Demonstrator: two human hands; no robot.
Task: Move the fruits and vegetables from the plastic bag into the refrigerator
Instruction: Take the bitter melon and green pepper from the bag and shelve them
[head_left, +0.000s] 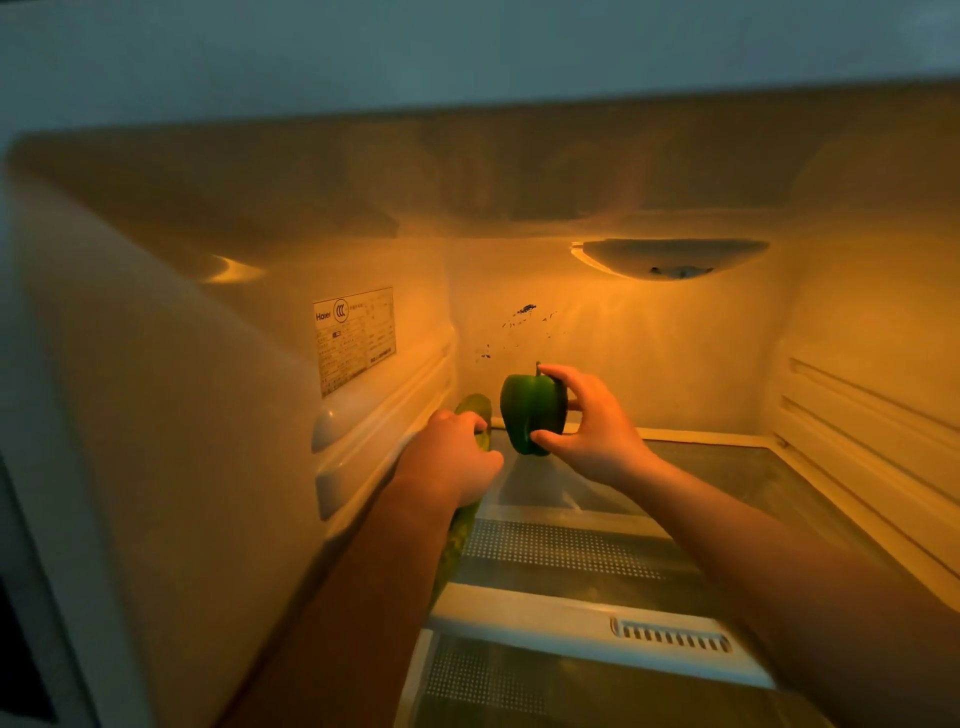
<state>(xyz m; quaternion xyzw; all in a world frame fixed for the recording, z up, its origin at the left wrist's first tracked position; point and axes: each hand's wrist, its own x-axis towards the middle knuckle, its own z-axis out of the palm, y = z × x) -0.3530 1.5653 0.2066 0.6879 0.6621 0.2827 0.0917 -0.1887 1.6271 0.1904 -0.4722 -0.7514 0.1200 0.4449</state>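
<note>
Two vegetables are inside the refrigerator (156, 415) now! Left hand (452, 457) curls its fingers around the cucumber (475, 410) along the shelf (727, 467) left edge. Right hand (587, 431) pinches the green pepper (527, 410) just above the shelf, near its back edge. Neither is released yet. The bag is out of sight, so what's left I cannot tell.

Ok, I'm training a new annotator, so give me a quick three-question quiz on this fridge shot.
1. True or false: the right hand holds the green pepper.
2. Which hand grips the cucumber? A left, B right, C neither.
3. Fill in: the label sticker sits on the ___ wall of the fridge.
Key: 1 true; 2 A, the left hand; 3 left.
</note>
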